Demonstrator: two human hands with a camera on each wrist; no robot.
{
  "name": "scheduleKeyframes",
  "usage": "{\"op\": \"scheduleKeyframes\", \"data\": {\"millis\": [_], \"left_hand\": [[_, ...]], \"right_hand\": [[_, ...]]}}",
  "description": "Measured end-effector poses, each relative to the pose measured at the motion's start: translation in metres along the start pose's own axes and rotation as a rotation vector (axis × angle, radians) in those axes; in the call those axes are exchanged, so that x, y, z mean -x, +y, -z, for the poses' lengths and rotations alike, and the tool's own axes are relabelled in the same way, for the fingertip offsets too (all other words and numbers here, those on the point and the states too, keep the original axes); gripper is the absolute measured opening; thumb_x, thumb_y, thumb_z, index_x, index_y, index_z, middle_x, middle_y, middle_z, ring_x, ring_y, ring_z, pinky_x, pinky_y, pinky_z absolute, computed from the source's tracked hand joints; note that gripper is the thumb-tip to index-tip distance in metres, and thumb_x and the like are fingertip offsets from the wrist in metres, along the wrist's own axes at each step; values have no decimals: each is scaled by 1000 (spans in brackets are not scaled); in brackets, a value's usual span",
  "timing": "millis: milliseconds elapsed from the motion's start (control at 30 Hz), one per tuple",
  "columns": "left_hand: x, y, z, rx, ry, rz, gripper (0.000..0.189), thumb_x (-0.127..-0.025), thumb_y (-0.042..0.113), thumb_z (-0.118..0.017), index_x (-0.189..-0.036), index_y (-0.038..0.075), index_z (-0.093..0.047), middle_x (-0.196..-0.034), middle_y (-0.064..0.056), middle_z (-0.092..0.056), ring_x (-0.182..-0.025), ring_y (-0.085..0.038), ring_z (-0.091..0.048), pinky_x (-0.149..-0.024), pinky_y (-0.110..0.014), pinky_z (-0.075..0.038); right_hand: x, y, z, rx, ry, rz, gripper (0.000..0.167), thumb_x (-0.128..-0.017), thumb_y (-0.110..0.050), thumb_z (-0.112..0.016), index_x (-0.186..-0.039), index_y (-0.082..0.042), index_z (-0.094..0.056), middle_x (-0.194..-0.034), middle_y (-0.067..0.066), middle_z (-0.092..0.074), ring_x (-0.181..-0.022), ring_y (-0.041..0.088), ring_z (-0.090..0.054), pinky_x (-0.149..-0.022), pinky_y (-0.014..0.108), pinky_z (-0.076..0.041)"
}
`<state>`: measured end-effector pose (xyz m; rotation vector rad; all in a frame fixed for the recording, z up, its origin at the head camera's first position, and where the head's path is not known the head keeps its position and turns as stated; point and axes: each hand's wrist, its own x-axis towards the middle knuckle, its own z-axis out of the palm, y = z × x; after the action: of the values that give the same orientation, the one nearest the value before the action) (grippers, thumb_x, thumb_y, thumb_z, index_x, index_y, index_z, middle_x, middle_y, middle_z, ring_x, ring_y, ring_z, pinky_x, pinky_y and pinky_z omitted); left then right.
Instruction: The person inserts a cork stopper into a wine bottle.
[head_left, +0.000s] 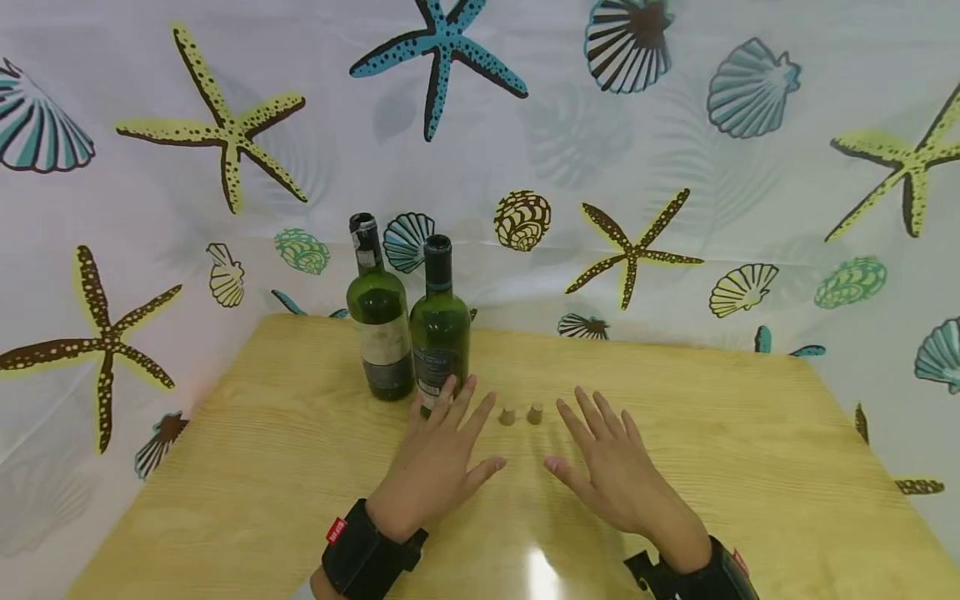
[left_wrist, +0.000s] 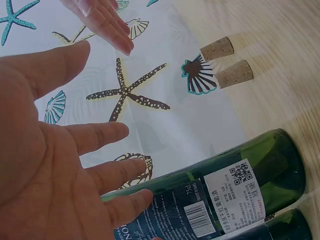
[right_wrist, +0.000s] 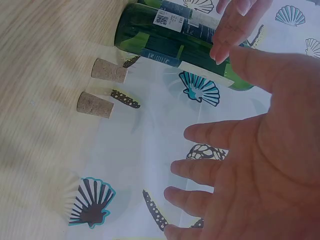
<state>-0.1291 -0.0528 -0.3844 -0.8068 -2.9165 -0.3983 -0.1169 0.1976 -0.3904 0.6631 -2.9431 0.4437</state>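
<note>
My left hand (head_left: 435, 471) has its fingers spread and holds nothing. In the head view its fingertips overlap the lower label of a dark green wine bottle (head_left: 440, 333) with a black neck. Left of that stands a second green wine bottle (head_left: 381, 333) with a pale label, upright. Two small corks stand side by side between the hands: a left cork (head_left: 507, 415) and a right cork (head_left: 535, 413). My right hand (head_left: 618, 475), also empty with fingers spread, is to the right of the corks. The right wrist view shows both corks, tapered and speckled, beyond its fingers.
The light wooden table (head_left: 225, 467) reaches back to a white cloth (head_left: 480, 167) printed with starfish and shells, which hangs behind it and along the sides. Each wrist wears a black strap (head_left: 367, 554). Bright glare lies on the table between the forearms.
</note>
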Motion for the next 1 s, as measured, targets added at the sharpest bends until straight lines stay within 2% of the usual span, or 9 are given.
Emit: {"op": "scheduleKeyframes", "data": {"millis": [200, 433, 567, 700, 800, 900, 1000], "left_hand": [[8, 1, 3, -7, -13, -26, 72, -95, 56, -54, -153, 17, -34, -160, -13, -20, -147, -37, -13, -110, -67, -18], [18, 0, 9, 9, -66, -13, 72, -95, 51, -55, -154, 18, -31, -161, -12, -17, -147, -36, -14, -109, -67, -20], [18, -1, 22, 2, -8, -6, 68, -95, 44, -60, -152, 16, -35, -159, -13, -22, -143, -36, -25, -107, -63, -29], [12, -4, 37, 4, 149, -20, 60, -92, 36, -67, -143, 10, -49, -150, -14, -41, -129, -33, -48, -99, -51, -45], [2, -9, 44, 44, 305, -26, 53, -91, 30, -71, -136, 7, -56, -140, -14, -50, -119, -31, -56, -91, -45, -51], [-12, -19, 43, 110, 484, -33, 53, -90, 23, -72, -135, 3, -54, -137, -17, -51, -120, -33, -54, -90, -47, -51], [-27, -33, 37, 206, 628, -44, 59, -91, 18, -69, -142, 2, -44, -143, -21, -43, -128, -36, -45, -95, -53, -47]], "right_hand": [[8, -9, 1, -35, 7, -32, 68, -99, -49, -50, -150, -7, -36, -157, 20, -23, -143, 44, -19, -105, 72, -18], [14, -20, -1, -62, 9, -49, 67, -99, -48, -52, -150, -7, -38, -156, 19, -26, -143, 44, -21, -107, 70, -18], [6, -22, -2, -74, 2, -35, 68, -98, -48, -52, -151, -8, -36, -158, 18, -23, -144, 42, -18, -108, 68, -17], [-11, -22, -3, -71, 1, 11, 70, -98, -49, -52, -152, -7, -33, -159, 17, -20, -145, 40, -16, -110, 67, -18], [-28, -20, -2, -60, 46, 80, 72, -97, -48, -56, -151, -5, -33, -157, 19, -24, -143, 41, -23, -108, 65, -25], [-48, -17, 2, -83, 113, 149, 76, -94, -44, -62, -151, -4, -32, -154, 19, -30, -139, 38, -34, -106, 58, -35], [-72, -17, 3, -151, 178, 211, 81, -92, -41, -66, -152, -4, -26, -153, 19, -31, -137, 34, -37, -103, 52, -41]]}}
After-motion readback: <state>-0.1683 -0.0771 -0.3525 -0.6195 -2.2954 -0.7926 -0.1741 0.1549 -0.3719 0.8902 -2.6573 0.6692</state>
